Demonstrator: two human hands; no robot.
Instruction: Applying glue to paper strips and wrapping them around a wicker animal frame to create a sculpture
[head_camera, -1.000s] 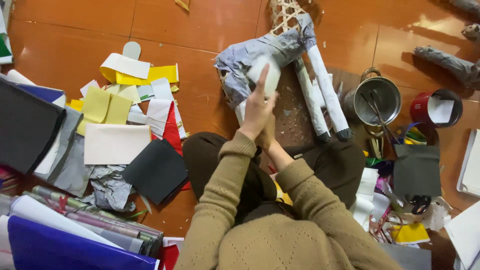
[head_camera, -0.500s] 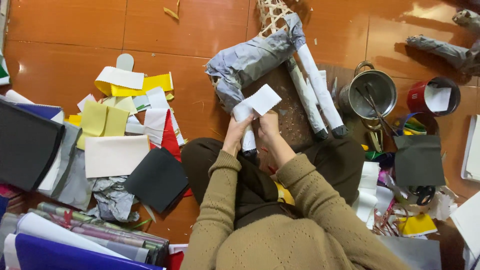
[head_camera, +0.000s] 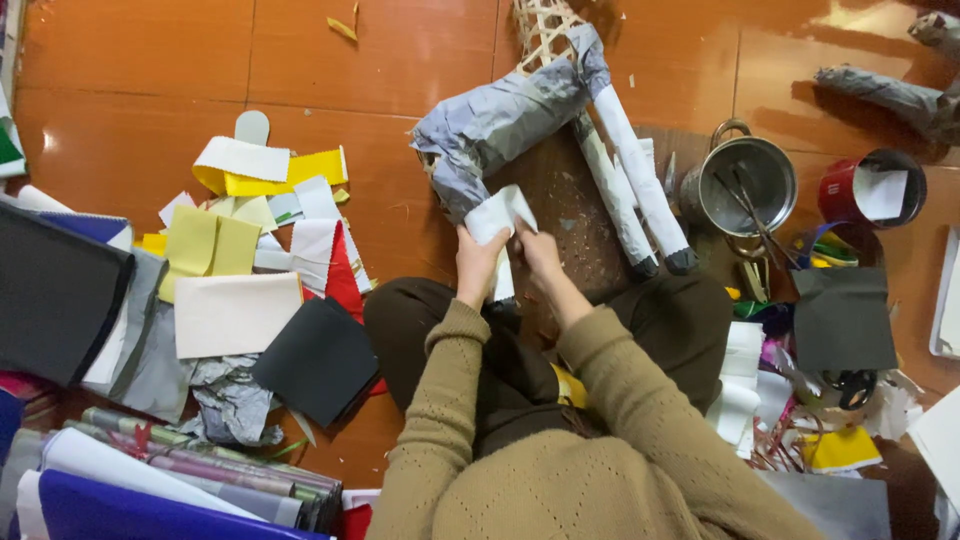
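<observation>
Paper-wrapped animal frame on the floor, both my hands at its near leg.

Largest: the frame, woven cane under grey paper, light but easily crushed. Right of it, the metal pot; left of it, loose paper sheets. At its near end, a white paper piece, thin, soft, likely to tear; best pinched at the edges. My left hand and right hand both pinch that piece, fingers closed on it.
</observation>
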